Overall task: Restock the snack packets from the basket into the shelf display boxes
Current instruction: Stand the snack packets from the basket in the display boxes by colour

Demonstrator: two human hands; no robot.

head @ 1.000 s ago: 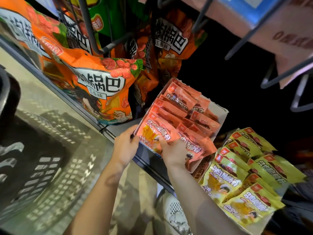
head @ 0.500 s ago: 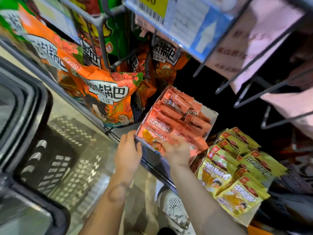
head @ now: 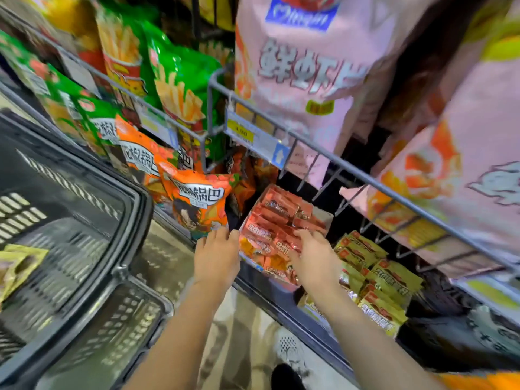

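Both hands now lie flatter than a moment ago. Basket (head: 84, 249), lower left, holds yellow packets (head: 19, 266), well apart from the fingers. Display box (head: 281, 232) of red packets (head: 270, 229): long axis runs away, upper right. Left hand (head: 216, 257), fingers straight, touches its corner; right hand (head: 315, 260) rests relaxed on the packets. Print blurred.

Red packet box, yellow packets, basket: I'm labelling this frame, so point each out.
red packet box (head: 323, 216): head view, bare cardboard back corner.
yellow packets (head: 394, 274): head view, front of one packet.
basket (head: 135, 209): head view, dark rim.
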